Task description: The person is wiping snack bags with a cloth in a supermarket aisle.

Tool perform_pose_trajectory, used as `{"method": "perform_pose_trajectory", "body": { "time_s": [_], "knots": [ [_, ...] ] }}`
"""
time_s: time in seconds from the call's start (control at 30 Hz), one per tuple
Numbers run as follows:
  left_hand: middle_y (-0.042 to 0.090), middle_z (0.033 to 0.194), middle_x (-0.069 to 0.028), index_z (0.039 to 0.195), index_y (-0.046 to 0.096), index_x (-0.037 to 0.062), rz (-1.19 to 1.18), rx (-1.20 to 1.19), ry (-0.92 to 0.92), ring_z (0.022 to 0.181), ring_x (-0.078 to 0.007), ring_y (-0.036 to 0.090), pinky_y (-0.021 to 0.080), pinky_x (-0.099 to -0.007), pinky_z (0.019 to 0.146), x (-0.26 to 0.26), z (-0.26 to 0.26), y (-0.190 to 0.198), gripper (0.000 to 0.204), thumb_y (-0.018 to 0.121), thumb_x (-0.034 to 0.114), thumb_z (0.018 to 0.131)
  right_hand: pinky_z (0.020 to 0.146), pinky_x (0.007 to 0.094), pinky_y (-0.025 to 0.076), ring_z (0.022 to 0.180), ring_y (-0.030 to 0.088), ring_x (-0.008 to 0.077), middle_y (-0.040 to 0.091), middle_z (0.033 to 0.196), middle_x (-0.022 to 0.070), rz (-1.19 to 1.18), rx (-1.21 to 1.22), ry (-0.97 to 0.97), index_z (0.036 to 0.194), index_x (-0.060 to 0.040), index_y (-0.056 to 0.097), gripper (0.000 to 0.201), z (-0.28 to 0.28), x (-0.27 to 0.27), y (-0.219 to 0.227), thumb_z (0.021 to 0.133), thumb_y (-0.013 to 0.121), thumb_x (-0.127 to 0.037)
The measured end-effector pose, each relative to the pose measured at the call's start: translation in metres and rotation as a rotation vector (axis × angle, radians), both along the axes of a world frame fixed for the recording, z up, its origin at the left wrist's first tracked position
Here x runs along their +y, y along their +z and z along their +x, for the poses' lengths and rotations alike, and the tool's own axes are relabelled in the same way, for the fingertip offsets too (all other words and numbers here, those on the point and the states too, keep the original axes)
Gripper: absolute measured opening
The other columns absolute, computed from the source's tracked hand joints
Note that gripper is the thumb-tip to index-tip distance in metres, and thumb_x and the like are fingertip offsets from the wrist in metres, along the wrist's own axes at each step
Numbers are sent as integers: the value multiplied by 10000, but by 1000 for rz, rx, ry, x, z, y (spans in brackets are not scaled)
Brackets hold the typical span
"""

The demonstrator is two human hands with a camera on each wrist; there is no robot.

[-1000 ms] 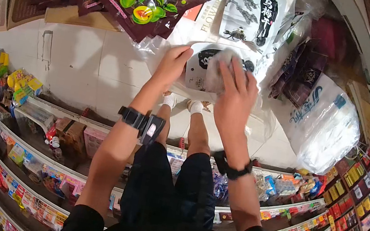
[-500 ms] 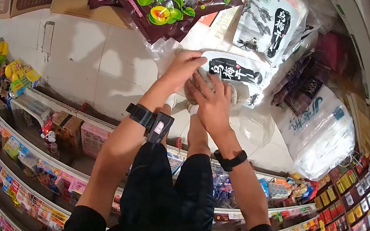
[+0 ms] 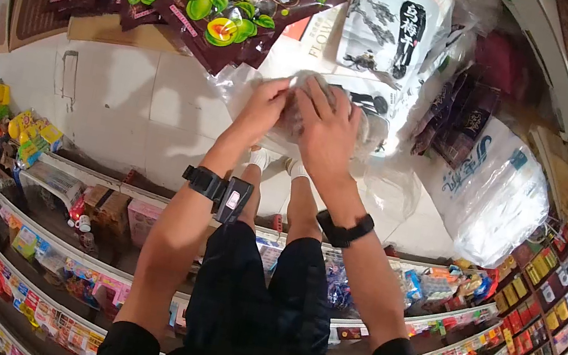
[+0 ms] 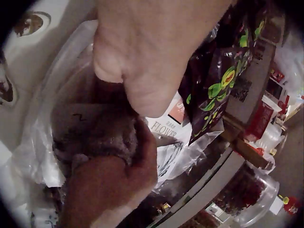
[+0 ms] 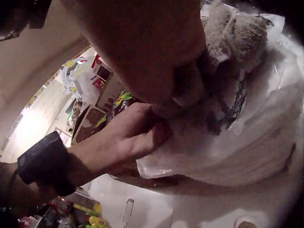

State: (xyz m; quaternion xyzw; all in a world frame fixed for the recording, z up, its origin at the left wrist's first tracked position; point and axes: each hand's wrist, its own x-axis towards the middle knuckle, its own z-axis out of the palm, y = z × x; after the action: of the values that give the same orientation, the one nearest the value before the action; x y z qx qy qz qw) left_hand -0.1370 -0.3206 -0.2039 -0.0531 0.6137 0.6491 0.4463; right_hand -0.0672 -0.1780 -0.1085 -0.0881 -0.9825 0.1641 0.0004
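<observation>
A white pouch (image 3: pixel 370 99) with black lettering lies under both hands, mostly covered by them. At its left end my left hand (image 3: pixel 260 111) grips the edge, thumb on top. My right hand (image 3: pixel 328 130) holds a fuzzy grey cloth (image 5: pixel 232 38) bunched beneath its fingers and presses it on the pouch's left part. Both hands nearly meet there. Just beyond lies another white pouch (image 3: pixel 378 28) of the same kind, flat, with a tree drawing. Clear plastic (image 5: pixel 247 156) spreads under the handled pouch.
Dark plum-print candy bags (image 3: pixel 242 7) lie at the upper left on cardboard. A white plastic bag (image 3: pixel 496 200) hangs at the right, beside dark purple packets (image 3: pixel 461 121). Stocked shelves (image 3: pixel 73 254) line the near side, behind the person's legs.
The right hand with the cloth has gone from the pouch's right part to its lower left, then up along the left part. The left hand stays at the left edge.
</observation>
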Motion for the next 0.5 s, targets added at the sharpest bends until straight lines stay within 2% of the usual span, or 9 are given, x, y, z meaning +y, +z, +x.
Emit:
{"method": "perform_pose_trajectory", "body": {
  "time_s": [0.03, 0.07, 0.13, 0.17, 0.2, 0.27, 0.4, 0.5],
  "knots": [
    [580, 841, 50, 1184, 701, 35, -104, -30, 126, 652, -21, 479, 403, -212, 553, 7, 1, 21, 197, 569, 128, 1072, 1040, 505, 417, 1255, 548, 357, 633, 1465, 28, -36, -29, 17, 1272, -177, 752, 537, -3, -2, 1, 782, 637, 10],
    [580, 841, 50, 1184, 701, 35, -102, -28, 115, 652, -21, 479, 403, -212, 553, 5, 0, 30, 197, 569, 128, 1072, 1040, 505, 417, 1255, 548, 357, 633, 1465, 28, -34, -28, 6, 1272, -177, 752, 537, -1, 1, 3, 782, 637, 10],
    [686, 1041, -18, 1274, 676, 13, -196, -127, -5, 834, -78, 621, 505, -235, 671, -8, -5, 40, 241, 556, 71, 1073, 1023, 493, 428, 1238, 562, 335, 651, 1438, 25, -13, 7, -31, 1272, -178, 752, 533, 3, 8, 5, 787, 631, 7],
    [707, 1055, -25, 1261, 686, 6, -234, -96, -21, 858, -89, 655, 542, -246, 712, -10, -1, 46, 236, 561, 78, 1074, 1023, 493, 428, 1238, 562, 335, 651, 1438, 25, -12, 0, -40, 1272, -178, 752, 533, 8, 14, 5, 787, 631, 7],
    [707, 1055, -25, 1261, 686, 6, -235, -103, -28, 858, -89, 655, 542, -246, 712, -11, 5, 41, 236, 561, 78, 1074, 1030, 501, 423, 1238, 559, 337, 648, 1434, 36, -9, -2, -53, 1270, -156, 746, 494, 13, 23, 4, 807, 639, -20],
    [715, 1084, -41, 1272, 673, -16, -136, -130, 105, 909, -104, 686, 578, -265, 772, -15, 15, 25, 250, 563, 101, 1081, 1038, 508, 418, 1238, 556, 339, 645, 1430, 47, -10, -2, -62, 1268, -134, 741, 459, 19, 35, 3, 827, 648, -48],
    [720, 1107, -59, 1273, 664, -34, -97, -139, 146, 945, -117, 698, 593, -281, 823, -9, 14, 32, 260, 558, 113, 1086, 1004, 480, 438, 1170, 580, 349, 666, 1407, 43, 15, 15, -199, 1239, -140, 761, 495, 25, 58, 1, 780, 663, 18],
    [720, 1118, -68, 1273, 660, -36, -119, -129, 154, 944, -119, 698, 594, -282, 821, -8, 15, 29, 261, 555, 114, 1087, 1009, 472, 452, 1163, 582, 376, 676, 1399, 69, -27, -8, -335, 1269, -119, 748, 557, 28, 69, 0, 769, 605, 81]
  ]
}}
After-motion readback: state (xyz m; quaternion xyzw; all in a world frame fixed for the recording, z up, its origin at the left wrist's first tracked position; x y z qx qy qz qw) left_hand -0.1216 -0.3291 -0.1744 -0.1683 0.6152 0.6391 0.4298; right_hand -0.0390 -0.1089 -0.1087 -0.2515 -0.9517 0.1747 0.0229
